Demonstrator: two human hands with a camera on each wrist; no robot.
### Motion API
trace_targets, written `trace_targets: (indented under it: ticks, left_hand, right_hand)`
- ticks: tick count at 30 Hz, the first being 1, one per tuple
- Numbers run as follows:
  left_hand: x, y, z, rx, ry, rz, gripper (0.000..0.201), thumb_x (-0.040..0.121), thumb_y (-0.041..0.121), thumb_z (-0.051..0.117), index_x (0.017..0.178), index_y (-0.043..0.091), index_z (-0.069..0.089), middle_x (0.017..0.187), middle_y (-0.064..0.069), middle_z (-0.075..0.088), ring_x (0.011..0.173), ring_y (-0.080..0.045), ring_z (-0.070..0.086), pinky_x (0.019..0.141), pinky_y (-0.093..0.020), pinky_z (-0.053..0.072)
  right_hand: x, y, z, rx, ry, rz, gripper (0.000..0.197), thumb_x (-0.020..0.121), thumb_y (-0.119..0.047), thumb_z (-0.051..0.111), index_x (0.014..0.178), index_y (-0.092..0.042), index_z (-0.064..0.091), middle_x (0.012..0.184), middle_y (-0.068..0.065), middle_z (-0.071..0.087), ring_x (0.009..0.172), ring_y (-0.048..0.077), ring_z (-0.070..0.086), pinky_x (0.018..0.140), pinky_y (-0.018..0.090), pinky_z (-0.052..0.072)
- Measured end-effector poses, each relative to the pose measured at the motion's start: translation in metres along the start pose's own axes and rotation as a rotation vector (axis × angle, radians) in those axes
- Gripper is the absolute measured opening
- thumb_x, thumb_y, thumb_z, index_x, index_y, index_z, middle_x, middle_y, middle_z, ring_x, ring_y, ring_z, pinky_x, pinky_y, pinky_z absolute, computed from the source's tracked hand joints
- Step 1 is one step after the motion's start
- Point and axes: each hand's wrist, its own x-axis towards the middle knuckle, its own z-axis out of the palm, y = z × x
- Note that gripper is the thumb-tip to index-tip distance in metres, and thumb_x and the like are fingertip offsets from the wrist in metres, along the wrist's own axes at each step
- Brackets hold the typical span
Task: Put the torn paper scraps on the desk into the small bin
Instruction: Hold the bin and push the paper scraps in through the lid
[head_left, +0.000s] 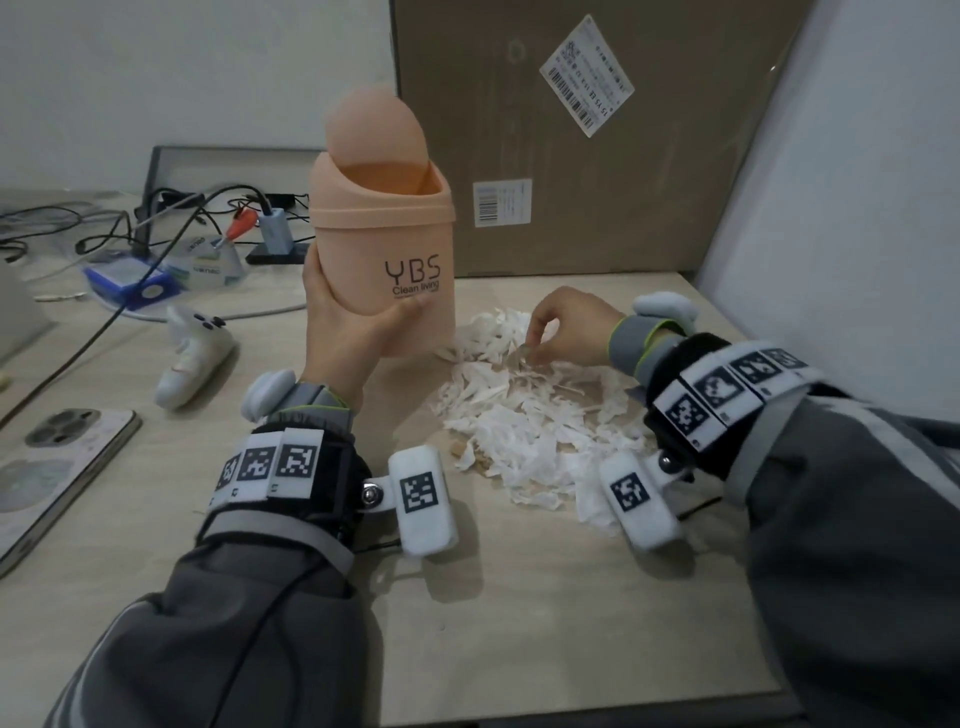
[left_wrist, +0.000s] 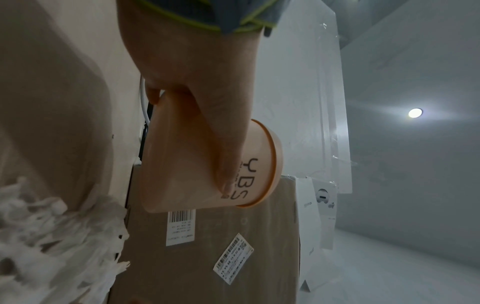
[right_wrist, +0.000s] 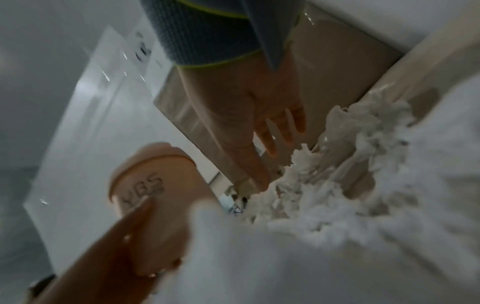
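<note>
White walls (head_left: 156, 67), wooden desk (head_left: 545, 597), ceiling light (left_wrist: 415, 113)

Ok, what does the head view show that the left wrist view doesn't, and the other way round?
Head only: the bin's swing lid tipped open, the right hand picking at the paper scraps, a phone. Left wrist only: a ceiling light. Both: the left hand gripping the bin, scraps, the cardboard box.

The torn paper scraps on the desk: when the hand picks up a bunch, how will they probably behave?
The paper scraps look thin and limp, so probably very light and floppy. Lying as a loose pile, some would likely slip from the right hand.
</note>
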Motion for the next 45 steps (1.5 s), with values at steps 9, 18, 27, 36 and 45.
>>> trace_targets:
  ticks: [9,18,27,36,45]
  left_hand:
    - [0.009,-0.008,-0.003,-0.025,0.022,-0.024,0.112,0.071,0.019,0.092,0.157,0.025,0.022,0.144,0.001,0.051,0.124,-0.011,0.055,0.096,-0.029,0.053]
    - [0.004,-0.005,-0.001,-0.025,-0.044,-0.020,0.130,0.050,0.043,0.093,0.157,0.026,0.022,0.142,0.002,0.052,0.122,-0.010,0.057,0.092,-0.028,0.055]
    - [-0.001,-0.002,0.004,0.053,-0.126,-0.037,0.127,0.051,0.041,0.095,0.155,0.029,0.023,0.140,0.003,0.053,0.120,-0.007,0.057,0.093,-0.030,0.053]
    - [-0.001,0.000,0.013,0.082,-0.200,-0.049,0.111,0.070,0.015,0.092,0.157,0.026,0.023,0.139,0.002,0.052,0.113,0.000,0.055,0.080,-0.019,0.050]
    - [-0.004,0.003,0.020,0.107,-0.316,-0.075,0.111,0.071,0.016,0.093,0.157,0.026,0.023,0.139,0.001,0.055,0.118,-0.011,0.059,0.082,-0.023,0.055]
  right_hand:
    - [0.029,-0.014,0.012,-0.073,-0.127,0.036,0.009,0.081,-0.016,0.072,0.076,-0.016,0.064,0.083,-0.004,0.063,0.072,0.012,0.056,0.058,0.021,0.043]
    - [0.014,-0.014,-0.013,-0.009,0.195,0.002,0.037,0.076,-0.016,0.077,0.109,-0.013,0.061,0.098,0.002,0.057,0.093,0.017,0.056,0.077,0.027,0.045]
    - [-0.004,-0.007,-0.025,0.035,0.268,0.077,0.021,0.084,-0.019,0.069,0.102,-0.011,0.073,0.109,0.007,0.070,0.100,0.020,0.062,0.076,0.021,0.039]
    - [-0.003,-0.013,-0.062,0.514,0.672,-0.018,0.015,0.075,-0.021,0.078,0.088,-0.015,0.074,0.071,-0.008,0.062,0.057,-0.004,0.047,0.054,0.006,0.037]
    - [0.000,-0.053,-0.091,1.034,0.761,-0.100,0.023,0.072,-0.003,0.078,0.062,-0.022,0.068,0.076,0.001,0.070,0.071,0.014,0.069,0.065,0.024,0.058]
